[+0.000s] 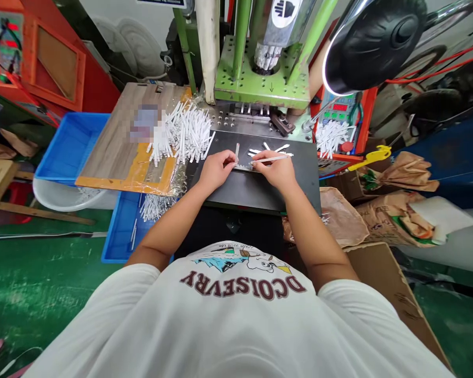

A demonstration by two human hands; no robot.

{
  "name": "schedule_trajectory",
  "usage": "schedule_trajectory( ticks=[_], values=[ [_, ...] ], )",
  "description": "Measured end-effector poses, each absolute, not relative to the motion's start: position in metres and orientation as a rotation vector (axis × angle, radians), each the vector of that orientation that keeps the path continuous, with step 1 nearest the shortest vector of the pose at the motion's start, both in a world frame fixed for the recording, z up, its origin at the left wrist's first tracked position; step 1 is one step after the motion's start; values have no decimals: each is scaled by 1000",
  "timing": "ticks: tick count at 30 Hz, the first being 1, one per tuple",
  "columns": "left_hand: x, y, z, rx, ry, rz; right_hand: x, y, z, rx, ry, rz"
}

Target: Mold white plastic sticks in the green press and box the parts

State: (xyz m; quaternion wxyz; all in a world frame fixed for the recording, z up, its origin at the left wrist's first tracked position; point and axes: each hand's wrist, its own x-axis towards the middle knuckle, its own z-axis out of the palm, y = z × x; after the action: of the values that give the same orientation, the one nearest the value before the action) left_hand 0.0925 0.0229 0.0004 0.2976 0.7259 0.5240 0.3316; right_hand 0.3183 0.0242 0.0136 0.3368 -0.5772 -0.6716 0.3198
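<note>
My left hand [216,169] is closed in a pinch on a thin white strip [237,149] that points up from the fingertips. In my right hand [279,170], another white strip [275,158] lies across the fingers, gripped near its left end. Between the two hands, a narrow piece with small bright bits along it [243,167] lies on the black work plate [244,191]; I cannot make out what it is. Several loose white strips [266,147] rest just beyond my right hand. The fingertips partly hide what they pinch.
A heap of white strips [187,131] covers part of a taped wooden board [114,142] at left. Behind the plate stands a green press [260,89]. More strips [333,137] lie by a control box at right. A black lamp [374,47] hangs upper right; blue trays [69,142] stand left.
</note>
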Motion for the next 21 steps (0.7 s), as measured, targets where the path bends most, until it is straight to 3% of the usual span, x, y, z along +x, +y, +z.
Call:
schedule_trajectory(
  ticks=[8, 14, 21],
  values=[
    [97, 1, 1, 2222, 1494, 753, 312, 25, 26, -1419, -2286, 548],
    [102, -5, -5, 2229, 1484, 733, 290, 10, 35, -1721, -2459, 281],
    [51, 12, -2, 2158, 1690, 897, 305, -9, 60, -1919, -2447, 298]
  ],
)
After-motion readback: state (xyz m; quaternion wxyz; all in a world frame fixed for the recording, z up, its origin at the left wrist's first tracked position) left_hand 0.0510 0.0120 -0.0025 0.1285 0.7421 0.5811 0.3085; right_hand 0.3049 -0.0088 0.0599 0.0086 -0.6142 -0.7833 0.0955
